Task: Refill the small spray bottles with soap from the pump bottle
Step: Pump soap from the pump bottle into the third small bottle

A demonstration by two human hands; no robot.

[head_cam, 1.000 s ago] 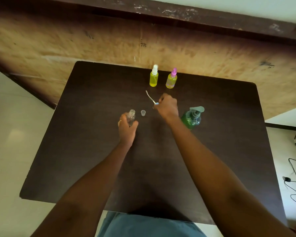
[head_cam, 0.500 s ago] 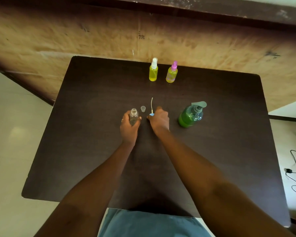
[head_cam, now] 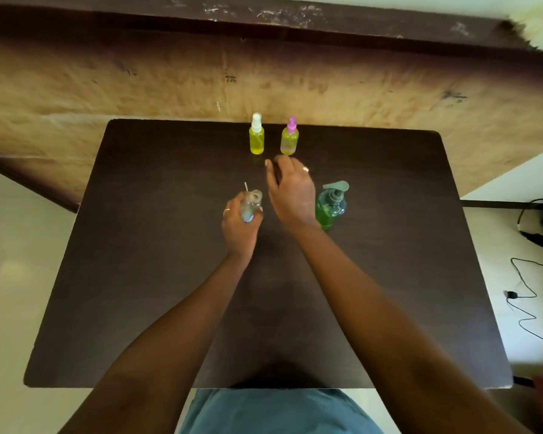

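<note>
The empty bottle [head_cam: 250, 204] sits near the table's centre, clear, round-shouldered and uncapped, leaning slightly. The left hand [head_cam: 239, 225] is wrapped around its lower half from 6 o'clock, thumb on one side and fingers on the other, a ring on one finger. A thin pale tube [head_cam: 246, 186] shows at the bottle's 11 o'clock, just beside the neck; whether it touches the bottle is hard to tell through the blur.

The right hand [head_cam: 290, 189] hovers at the bottle's 3 o'clock, palm down, fingers loosely spread and curved, gripping nothing that shows; a ring sits on one finger. Its fingertips point toward 12 o'clock.

The pump bottle [head_cam: 330, 205] stands at 3 o'clock of the right hand, just beside the wrist: translucent green plastic, rounded body, with a pale green flat pump head on a dark collar.

At 12 o'clock, near the far edge, two small spray bottles stand upright and side by side, apart from each other: the white-top bottle [head_cam: 256, 137] and the pink-top bottle [head_cam: 289, 140], both cylindrical with yellow liquid.

The table [head_cam: 145, 277] is dark brown, matte, with fine grain and rounded corners.
</note>
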